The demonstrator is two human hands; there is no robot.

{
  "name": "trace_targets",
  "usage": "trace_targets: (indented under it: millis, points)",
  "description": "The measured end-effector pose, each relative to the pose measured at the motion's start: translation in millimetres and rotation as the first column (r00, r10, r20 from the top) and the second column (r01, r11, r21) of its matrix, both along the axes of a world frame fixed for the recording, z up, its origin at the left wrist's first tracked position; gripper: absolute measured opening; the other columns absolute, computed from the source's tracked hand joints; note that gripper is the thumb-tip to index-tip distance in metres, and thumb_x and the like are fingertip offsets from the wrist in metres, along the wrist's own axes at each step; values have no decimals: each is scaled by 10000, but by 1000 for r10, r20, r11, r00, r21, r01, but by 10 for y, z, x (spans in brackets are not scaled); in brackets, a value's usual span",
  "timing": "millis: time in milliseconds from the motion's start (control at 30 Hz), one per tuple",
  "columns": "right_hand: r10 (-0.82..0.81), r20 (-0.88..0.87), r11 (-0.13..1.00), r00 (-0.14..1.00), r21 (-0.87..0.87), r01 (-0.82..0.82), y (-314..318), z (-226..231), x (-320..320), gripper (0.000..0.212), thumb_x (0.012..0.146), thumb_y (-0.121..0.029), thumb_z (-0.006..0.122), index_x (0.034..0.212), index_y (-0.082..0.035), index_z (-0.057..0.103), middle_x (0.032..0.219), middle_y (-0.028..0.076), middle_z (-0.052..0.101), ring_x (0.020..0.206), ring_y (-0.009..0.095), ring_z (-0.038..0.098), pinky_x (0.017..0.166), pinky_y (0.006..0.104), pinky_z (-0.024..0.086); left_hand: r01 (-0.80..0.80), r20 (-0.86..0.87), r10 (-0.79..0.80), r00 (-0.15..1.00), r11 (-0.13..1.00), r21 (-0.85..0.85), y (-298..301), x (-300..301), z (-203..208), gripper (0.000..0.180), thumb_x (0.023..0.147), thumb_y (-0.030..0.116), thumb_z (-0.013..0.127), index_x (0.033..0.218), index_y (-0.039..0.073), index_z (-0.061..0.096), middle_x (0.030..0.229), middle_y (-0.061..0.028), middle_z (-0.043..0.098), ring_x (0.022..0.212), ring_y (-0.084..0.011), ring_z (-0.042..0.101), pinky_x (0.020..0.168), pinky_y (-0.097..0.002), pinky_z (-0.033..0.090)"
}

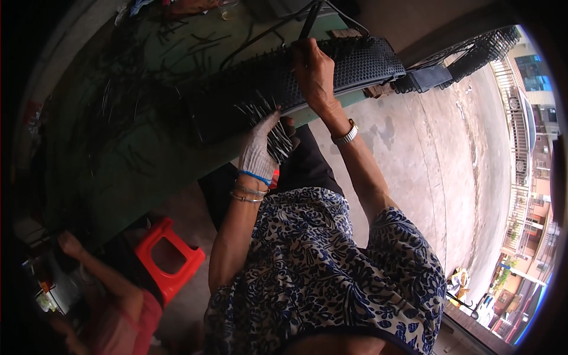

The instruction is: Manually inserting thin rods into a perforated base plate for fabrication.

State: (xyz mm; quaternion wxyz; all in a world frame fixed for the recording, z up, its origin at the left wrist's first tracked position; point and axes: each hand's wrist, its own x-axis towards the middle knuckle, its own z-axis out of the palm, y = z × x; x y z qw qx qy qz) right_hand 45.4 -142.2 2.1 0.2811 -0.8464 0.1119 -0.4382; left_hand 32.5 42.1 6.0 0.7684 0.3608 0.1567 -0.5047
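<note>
My left hand [258,145], in a white knitted glove, is closed around a bundle of thin dark strips [278,145] with shiny edges. Their ends fan out above and below the fist. A long black panel [364,64] with rows of small holes lies along the table edge, tilted in view. Over its middle, my bare right hand [316,74] has its fingers pinched together near the panel's far side. What sits between those fingertips is hidden by the hand.
The green table [160,183] carries scattered dark strips [133,157] at left. Black bent rods [266,29] rise behind the panel. A red plastic stool [192,255] stands lower left, beside another person's arm [109,278]. More black meshed pieces [473,56] are at upper right.
</note>
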Motion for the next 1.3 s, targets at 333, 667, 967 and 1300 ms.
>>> trace_targets:
  millis: [333, 667, 967, 1300]
  points:
    - [36, -24, 999, 999, -20, -36, 61, 117, -108, 96, 893, -60, 583, 976, -12, 574, 707, 131, 618, 579, 179, 622, 529, 286, 466, -3, 46, 3, 999, 1000, 14, -1, 23, -90, 141, 912, 206, 607, 969, 86, 657, 786, -46, 661, 645, -157, 635, 546, -316, 543]
    - [-136, -281, 978, 950, -191, 84, 84, 84, -38, 132, 828, -176, 641, 937, -102, 652, 901, 151, 585, 740, 342, 605, 628, 397, 497, 2, 25, -2, 1000, 1000, -6, 12, 4, -41, 149, 906, 199, 611, 947, 61, 648, 782, -71, 666, 622, -174, 640, 543, -300, 546]
    - [289, -372, 953, 882, 198, -229, 106, 196, -351, 229, 832, -116, 627, 1049, -55, 670, 837, 112, 657, 744, 223, 634, 651, 323, 510, 38, 94, -44, 995, 997, 64, 60, -9, -83, 189, 918, 225, 579, 1009, 76, 651, 888, -75, 687, 756, -198, 668, 609, -337, 556]
    - [75, -192, 983, 978, 177, -40, 42, 337, -429, 68, 891, -47, 577, 896, 10, 539, 701, 89, 617, 588, 138, 596, 525, 273, 457, 17, 7, -17, 1000, 998, 57, -4, -40, -91, 190, 859, 285, 672, 866, 96, 654, 778, -23, 664, 675, -164, 643, 588, -354, 539]
